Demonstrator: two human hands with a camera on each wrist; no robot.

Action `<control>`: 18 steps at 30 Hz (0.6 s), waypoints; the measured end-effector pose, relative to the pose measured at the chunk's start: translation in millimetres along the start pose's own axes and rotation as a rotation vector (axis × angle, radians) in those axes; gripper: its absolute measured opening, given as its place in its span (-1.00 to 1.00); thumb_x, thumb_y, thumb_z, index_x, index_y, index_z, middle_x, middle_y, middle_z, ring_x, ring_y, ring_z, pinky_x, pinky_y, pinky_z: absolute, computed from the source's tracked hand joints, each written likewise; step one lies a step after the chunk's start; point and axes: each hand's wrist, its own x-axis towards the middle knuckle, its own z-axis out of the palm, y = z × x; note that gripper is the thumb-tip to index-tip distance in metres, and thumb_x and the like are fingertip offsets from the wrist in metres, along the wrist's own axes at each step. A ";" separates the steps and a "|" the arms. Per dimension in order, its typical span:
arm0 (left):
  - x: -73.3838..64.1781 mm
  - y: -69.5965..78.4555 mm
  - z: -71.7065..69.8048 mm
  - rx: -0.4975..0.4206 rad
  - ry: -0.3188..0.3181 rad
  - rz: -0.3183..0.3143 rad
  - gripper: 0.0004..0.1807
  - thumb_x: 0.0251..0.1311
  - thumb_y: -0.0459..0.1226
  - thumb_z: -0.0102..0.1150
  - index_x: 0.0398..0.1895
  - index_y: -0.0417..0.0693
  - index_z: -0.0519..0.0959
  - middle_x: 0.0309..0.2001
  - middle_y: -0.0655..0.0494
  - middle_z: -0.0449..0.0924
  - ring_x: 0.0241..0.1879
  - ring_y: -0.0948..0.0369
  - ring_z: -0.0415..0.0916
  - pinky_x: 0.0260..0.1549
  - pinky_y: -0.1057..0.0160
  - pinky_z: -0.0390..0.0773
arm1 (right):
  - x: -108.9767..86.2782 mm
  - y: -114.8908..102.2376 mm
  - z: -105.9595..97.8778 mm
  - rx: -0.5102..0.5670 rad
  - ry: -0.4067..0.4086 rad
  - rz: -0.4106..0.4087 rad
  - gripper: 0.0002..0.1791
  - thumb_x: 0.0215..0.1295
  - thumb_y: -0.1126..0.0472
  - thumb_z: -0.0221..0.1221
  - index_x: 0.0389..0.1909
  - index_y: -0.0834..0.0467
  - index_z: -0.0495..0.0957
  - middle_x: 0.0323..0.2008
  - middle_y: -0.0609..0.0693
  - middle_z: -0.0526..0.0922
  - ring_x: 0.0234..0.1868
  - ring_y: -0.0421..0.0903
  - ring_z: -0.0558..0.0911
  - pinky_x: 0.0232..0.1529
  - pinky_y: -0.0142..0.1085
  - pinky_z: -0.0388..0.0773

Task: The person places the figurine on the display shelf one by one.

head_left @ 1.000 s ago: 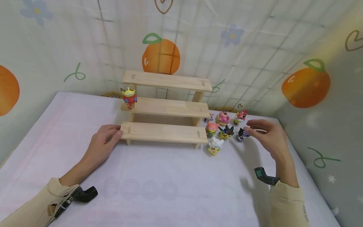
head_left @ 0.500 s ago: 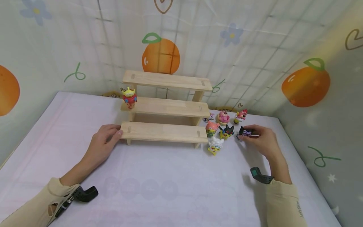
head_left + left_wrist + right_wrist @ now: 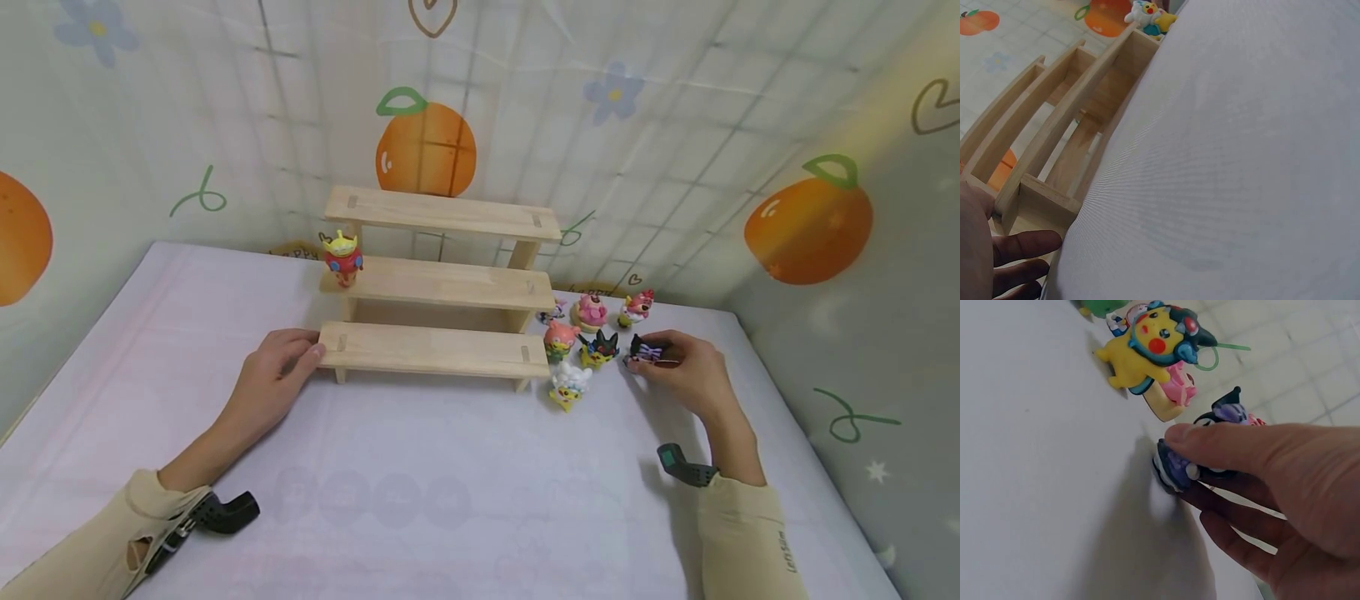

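Observation:
My right hand (image 3: 693, 371) pinches a small black-and-purple figurine (image 3: 647, 350) between thumb and fingers at the right of the table. In the right wrist view the thumb crosses in front of the figurine (image 3: 1175, 465), hiding its middle; its base is close to the tabletop. My left hand (image 3: 273, 375) rests against the left end of the lowest board of a three-tier wooden display stand (image 3: 435, 348). In the left wrist view the fingers (image 3: 1025, 247) of that hand lie fairly straight beside the stand's end. A red alien figurine (image 3: 344, 260) with a yellow top stands on the middle tier's left end.
Several figurines cluster right of the stand: a white-topped yellow one (image 3: 570, 386), a black-eared yellow one (image 3: 598, 349), a pink-topped one (image 3: 560, 341), a pink one (image 3: 590, 312) and a red-headed one (image 3: 637, 308). A patterned curtain (image 3: 660, 183) hangs behind the white table (image 3: 420, 467).
My right hand has moved left and down onto the black-and-purple figurine and taken it between thumb and fingers. My left hand and the stand have stayed in place.

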 end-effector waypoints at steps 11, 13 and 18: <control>-1.3 1.0 0.0 -0.006 -0.007 -0.005 -0.60 0.58 -0.13 0.11 -0.03 -0.32 0.75 0.26 -0.22 0.60 0.40 -0.15 0.40 0.40 -0.28 0.31 | -5.8 -0.8 -5.9 0.015 0.137 0.016 -0.30 0.30 -0.12 0.46 0.25 0.21 0.46 0.07 0.34 0.73 0.08 0.23 0.71 -0.27 -0.45 0.54; -1.3 1.3 -0.4 -0.005 -0.006 -0.001 -0.60 0.58 -0.14 0.11 -0.03 -0.32 0.75 0.26 -0.22 0.60 0.39 -0.15 0.40 0.39 -0.28 0.31 | -7.7 -4.9 -10.1 0.036 0.176 0.023 -0.29 0.33 -0.15 0.42 0.26 0.23 0.43 0.07 0.32 0.73 0.09 0.17 0.70 -0.31 -0.58 0.50; -1.1 2.0 -1.4 -0.005 -0.001 0.004 -0.61 0.58 -0.14 0.11 -0.02 -0.32 0.75 0.26 -0.22 0.60 0.39 -0.15 0.40 0.38 -0.28 0.32 | -11.7 -21.1 -20.1 0.086 0.280 0.019 -0.30 0.38 -0.12 0.38 0.31 0.22 0.40 0.09 0.24 0.73 -0.02 -0.27 0.64 -0.22 -0.71 0.46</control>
